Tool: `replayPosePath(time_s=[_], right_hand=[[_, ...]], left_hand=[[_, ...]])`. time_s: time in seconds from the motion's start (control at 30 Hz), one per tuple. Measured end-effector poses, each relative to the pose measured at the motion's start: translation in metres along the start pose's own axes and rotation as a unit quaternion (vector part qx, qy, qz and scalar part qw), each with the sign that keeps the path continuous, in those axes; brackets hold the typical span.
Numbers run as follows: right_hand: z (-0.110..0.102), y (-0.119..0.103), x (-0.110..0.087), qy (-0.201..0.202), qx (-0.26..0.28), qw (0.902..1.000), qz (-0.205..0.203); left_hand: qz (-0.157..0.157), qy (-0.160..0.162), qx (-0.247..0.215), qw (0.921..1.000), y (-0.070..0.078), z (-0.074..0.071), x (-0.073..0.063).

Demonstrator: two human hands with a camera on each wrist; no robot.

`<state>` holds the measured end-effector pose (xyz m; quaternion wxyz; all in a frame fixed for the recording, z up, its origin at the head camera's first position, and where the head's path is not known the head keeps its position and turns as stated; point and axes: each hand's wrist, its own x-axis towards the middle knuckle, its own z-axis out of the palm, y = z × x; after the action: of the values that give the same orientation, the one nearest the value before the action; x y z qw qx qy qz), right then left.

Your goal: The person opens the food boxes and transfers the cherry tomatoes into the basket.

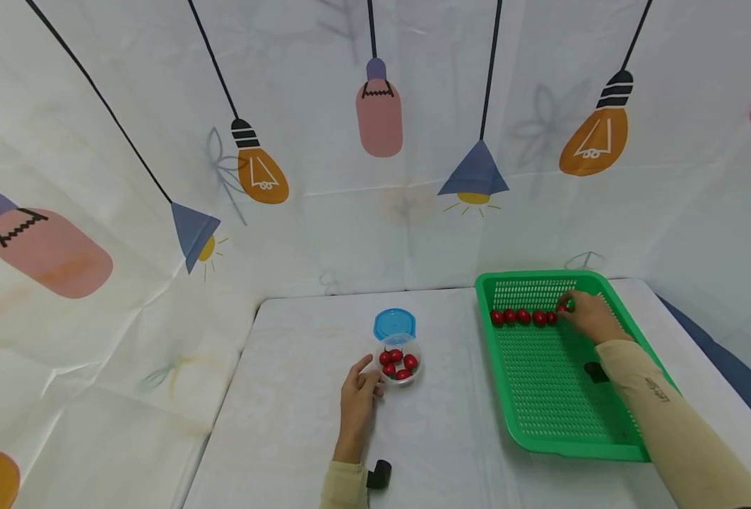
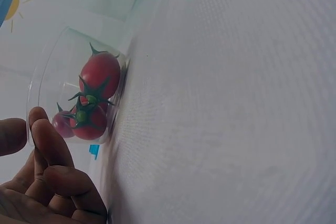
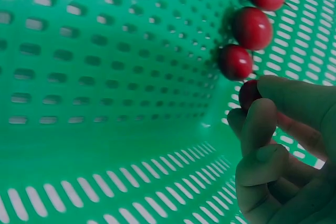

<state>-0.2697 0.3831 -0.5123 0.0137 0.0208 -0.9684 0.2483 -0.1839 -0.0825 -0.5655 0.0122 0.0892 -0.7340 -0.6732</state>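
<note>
In the green basket [image 1: 521, 424], my right hand [image 1: 594, 318] pinches a small red cherry tomato [image 3: 249, 95] between thumb and fingertips. That tomato is at the right end of a row of cherry tomatoes [image 1: 523, 317] on the basket floor near its far wall. My left hand [image 1: 357, 399] is at the left side of a clear plastic cup [image 2: 50, 77], its fingers loosely bent by the wall; whether they touch it is hard to tell. Several cherry tomatoes [image 2: 100, 74] with green stems lie inside the cup.
A blue lid [image 1: 394, 323] lies just behind the cup on the white tabletop [image 1: 286, 396]. The basket occupies the table's right side. Behind stands a white sheet [image 1: 324, 233] printed with lamps and bulbs. A black wrist device [image 1: 379, 474] sits at my left cuff.
</note>
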Motion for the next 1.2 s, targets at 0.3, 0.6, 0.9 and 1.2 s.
replayPosePath(time_s=[0.3,0.6,0.9,1.2], right_hand=[[0.009,0.014,0.002,-0.032,-0.022,0.9989,0.026],[0.007,0.015,0.002,-0.05,-0.017,0.9978,0.04],[0.003,0.008,0.002,-0.045,-0.015,0.9984,0.03],[-0.006,-0.042,-0.002,-0.022,-0.033,0.9991,-0.011]], left_hand=[[0.024,-0.011,-0.002,0.9996,0.023,-0.002,-0.015],[0.013,-0.017,-0.005,0.9998,0.024,-0.004,-0.014],[0.007,-0.012,-0.007,0.9999,-0.001,-0.002,-0.001],[0.016,0.001,-0.008,0.9998,-0.016,-0.001,0.005]])
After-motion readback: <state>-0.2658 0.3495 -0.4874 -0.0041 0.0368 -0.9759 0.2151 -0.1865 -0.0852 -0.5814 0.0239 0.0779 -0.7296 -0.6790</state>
